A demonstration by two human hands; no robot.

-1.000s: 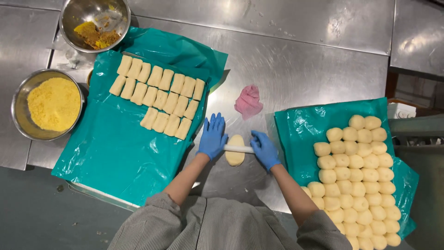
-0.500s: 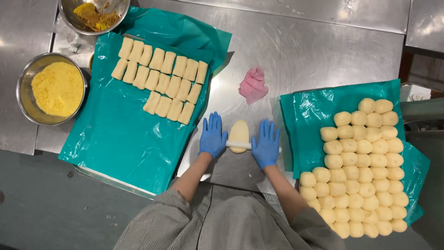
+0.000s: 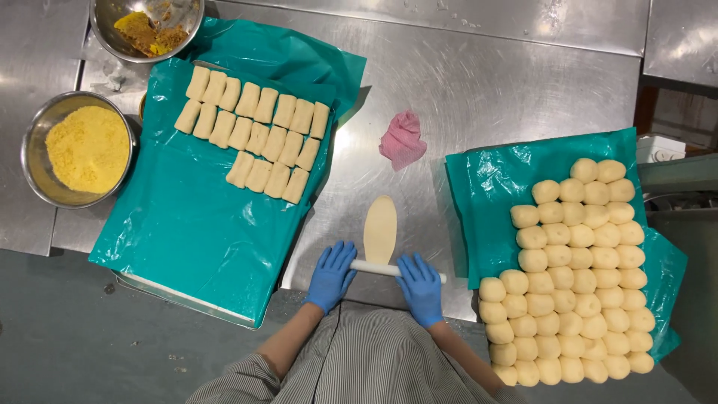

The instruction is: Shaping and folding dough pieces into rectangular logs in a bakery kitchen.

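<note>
A thin white rolling pin (image 3: pixel 378 268) lies across the near edge of the steel table. My left hand (image 3: pixel 330 274) and my right hand (image 3: pixel 419 288), both in blue gloves, rest flat on its two ends with fingers spread. Just beyond the pin lies a long, flattened oval of pale dough (image 3: pixel 380 229), stretching away from me.
A teal sheet (image 3: pixel 187 239) on the left carries rows of folded dough pieces (image 3: pixel 258 134). Another teal sheet (image 3: pixel 486 179) on the right holds several dough balls (image 3: pixel 576 277). A bowl of yellow crumbs (image 3: pixel 84 148), a bowl of filling (image 3: pixel 146 28) and a pink cloth (image 3: pixel 402 139) stand further back.
Both hands drew the rolling pin back toward me. The dough, short and partly under the pin before, now lies rolled out long beyond it.
</note>
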